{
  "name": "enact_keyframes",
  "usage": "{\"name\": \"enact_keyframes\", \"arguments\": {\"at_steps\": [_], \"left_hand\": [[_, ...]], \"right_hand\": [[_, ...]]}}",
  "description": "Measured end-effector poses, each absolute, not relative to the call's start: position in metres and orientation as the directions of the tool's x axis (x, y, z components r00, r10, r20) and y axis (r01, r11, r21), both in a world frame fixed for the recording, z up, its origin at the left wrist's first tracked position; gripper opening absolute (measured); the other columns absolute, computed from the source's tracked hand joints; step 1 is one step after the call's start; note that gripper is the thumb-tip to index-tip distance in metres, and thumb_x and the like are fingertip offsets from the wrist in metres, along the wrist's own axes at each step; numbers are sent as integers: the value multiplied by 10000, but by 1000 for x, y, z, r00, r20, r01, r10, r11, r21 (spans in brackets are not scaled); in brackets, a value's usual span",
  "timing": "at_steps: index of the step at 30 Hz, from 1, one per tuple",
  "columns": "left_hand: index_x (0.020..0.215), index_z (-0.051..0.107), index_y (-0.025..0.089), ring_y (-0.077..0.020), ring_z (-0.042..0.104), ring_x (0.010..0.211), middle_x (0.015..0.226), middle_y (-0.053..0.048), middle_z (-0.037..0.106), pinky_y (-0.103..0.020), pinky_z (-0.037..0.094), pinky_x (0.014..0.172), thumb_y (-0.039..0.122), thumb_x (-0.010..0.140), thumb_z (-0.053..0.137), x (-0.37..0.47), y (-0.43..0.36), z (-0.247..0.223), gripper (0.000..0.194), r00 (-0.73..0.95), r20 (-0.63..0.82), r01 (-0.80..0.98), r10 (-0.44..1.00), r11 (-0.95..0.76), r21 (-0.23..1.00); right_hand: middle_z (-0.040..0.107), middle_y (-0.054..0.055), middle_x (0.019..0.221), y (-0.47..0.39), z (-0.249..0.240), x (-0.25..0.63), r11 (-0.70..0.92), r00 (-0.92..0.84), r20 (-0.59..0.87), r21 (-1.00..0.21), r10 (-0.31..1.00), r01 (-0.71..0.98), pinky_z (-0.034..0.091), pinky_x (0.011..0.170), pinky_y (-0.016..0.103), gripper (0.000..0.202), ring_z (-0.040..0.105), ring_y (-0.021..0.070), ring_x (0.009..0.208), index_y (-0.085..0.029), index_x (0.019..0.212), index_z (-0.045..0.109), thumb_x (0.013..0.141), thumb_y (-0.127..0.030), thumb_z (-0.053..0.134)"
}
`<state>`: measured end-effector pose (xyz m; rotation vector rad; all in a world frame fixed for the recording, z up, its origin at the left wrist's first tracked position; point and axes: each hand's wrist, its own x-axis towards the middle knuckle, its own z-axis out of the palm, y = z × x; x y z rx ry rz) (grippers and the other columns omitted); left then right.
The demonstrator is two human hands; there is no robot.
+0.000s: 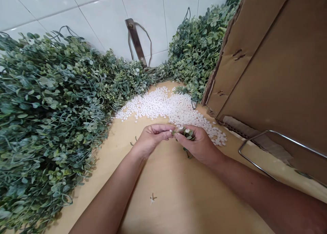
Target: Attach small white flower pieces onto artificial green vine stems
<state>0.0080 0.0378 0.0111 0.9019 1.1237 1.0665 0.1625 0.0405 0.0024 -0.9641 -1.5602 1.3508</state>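
A white tiled wall (104,19), faintly glinting, stands behind the tan tabletop (201,200).

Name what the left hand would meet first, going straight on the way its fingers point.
The left hand would probably meet the right hand first, at its fingertips, along with the leafy sprig it holds; they may already touch, as depth is unclear there.
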Motion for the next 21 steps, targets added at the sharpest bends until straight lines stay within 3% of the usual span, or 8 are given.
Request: {"name": "enact_keyframes", "arguments": {"at_steps": [9, 21], "left_hand": [[644, 732, 182, -107, 613, 605, 656, -18, 725, -239, 481, 666, 276, 438, 844, 9, 36, 14, 252, 60, -203, -166, 977, 211, 963], [668, 739, 167, -140, 650, 668, 708, -36, 731, -266, 515, 735, 284, 513, 810, 8, 34, 18, 208, 89, -110, -36, 990, 114, 993]], "right_hand": [[456, -24, 581, 39, 4, 164, 278, -290, 222, -946, 931, 169, 343, 511, 228, 104, 420, 109, 557, -165, 672, 550, 720, -253, 522], [406, -12, 598, 39, 2, 166, 404, -256, 331, -854, 908, 329, 340, 543, 248, 149, 417, 124, 583, -190, 570, 415, 695, -228, 485]]}}
